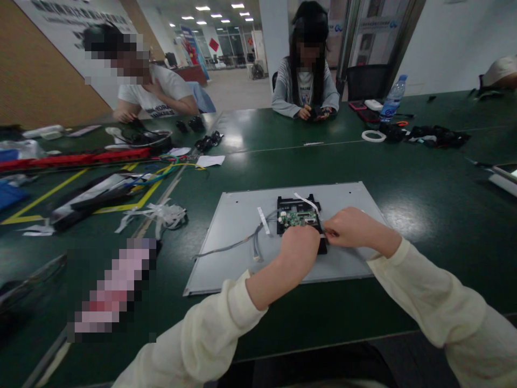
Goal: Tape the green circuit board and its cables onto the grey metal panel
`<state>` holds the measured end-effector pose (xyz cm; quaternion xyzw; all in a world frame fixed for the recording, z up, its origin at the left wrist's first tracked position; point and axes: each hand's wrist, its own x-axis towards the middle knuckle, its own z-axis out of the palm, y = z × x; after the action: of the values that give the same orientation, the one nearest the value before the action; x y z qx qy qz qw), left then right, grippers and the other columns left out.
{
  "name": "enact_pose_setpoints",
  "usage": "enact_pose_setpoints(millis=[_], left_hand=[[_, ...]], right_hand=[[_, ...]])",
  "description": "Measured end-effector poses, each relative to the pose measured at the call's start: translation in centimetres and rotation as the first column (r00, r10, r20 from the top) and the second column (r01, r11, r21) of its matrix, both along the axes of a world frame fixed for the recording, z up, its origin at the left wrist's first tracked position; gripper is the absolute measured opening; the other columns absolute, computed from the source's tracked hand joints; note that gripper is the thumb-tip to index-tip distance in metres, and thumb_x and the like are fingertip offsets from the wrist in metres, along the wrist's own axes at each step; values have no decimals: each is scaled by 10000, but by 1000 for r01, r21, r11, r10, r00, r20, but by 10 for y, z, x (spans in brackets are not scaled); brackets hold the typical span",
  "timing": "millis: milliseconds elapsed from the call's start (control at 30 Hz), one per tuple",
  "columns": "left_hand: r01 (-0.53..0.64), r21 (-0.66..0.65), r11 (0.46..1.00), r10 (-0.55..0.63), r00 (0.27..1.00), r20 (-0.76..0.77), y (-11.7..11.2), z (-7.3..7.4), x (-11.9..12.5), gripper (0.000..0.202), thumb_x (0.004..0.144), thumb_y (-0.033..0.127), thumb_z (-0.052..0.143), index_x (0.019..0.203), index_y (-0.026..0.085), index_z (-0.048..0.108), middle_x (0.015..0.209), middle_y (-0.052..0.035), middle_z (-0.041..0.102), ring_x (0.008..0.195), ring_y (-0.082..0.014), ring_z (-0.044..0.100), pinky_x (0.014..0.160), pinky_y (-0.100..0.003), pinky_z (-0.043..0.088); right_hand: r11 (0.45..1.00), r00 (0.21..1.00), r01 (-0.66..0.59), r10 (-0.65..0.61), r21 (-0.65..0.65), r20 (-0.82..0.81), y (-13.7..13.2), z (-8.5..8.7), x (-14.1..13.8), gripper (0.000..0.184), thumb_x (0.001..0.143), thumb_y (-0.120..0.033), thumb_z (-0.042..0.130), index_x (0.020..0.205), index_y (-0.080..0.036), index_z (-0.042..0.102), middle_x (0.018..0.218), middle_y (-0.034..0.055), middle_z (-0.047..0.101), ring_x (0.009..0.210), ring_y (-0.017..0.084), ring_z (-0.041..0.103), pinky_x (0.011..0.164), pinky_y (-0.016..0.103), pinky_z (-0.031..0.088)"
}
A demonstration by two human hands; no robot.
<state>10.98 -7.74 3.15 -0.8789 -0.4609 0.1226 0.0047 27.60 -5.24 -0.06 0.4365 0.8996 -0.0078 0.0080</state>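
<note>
A grey metal panel point(238, 231) lies flat on the dark green table point(424, 178) in front of me. On it sits a green circuit board point(297, 217) in a black frame, with flat ribbon cables point(264, 221) running off to the left. My left hand point(301, 249) is curled over the board's near edge, fingers hidden from view. My right hand point(351, 227) is closed in a pinch on a white strip at the board's right side, next to a ribbon point(306, 201) that arcs over the board.
Two people sit across the table. Tape scraps point(161, 214), black and red parts and coloured wires lie at the left by yellow floor-style tape lines. A water bottle point(392, 99), a tape roll point(374, 136) and black gear sit at the far right.
</note>
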Motion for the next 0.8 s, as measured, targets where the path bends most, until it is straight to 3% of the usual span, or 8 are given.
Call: enact_pose_setpoints(millis=[433, 800], left_hand=[[-62, -9, 998, 61, 998, -33, 4, 1, -4, 248, 859, 27, 471, 843, 75, 714, 807, -171, 700, 803, -236, 683, 687, -303, 519], [-73, -16, 997, 72, 996, -43, 4, 1, -7, 229, 860, 53, 495, 846, 76, 722, 810, -175, 705, 803, -238, 681, 680, -295, 511]], right_hand=[[999, 998, 37, -39, 33, 59, 0, 3, 7, 150, 788, -268, 527, 702, -170, 601, 686, 48, 654, 589, 131, 541, 531, 289, 134], [996, 994, 88, -89, 25, 59, 6, -1, 19, 130, 781, -223, 509, 713, -172, 607, 678, 38, 644, 579, 120, 520, 533, 276, 159]])
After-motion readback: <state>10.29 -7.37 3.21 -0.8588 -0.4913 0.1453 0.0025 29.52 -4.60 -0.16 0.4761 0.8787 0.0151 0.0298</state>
